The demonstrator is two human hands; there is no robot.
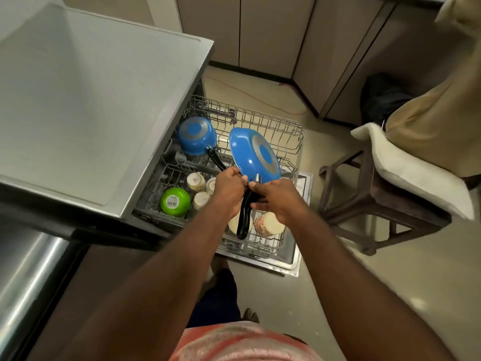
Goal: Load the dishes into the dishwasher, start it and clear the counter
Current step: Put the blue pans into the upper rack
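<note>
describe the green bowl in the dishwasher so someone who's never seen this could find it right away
Start at the grey wire dishwasher rack pulled out below the steel counter. Look to its near left corner, beside the small cream cups. The round lime-green bowl sits upside down there, the only green item, with a white barcode sticker on its base.

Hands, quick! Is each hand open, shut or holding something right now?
Left hand: holding the blue frying pan at its rim, beside the handle.
Right hand: pinching the pan's black handle near the top.
</note>
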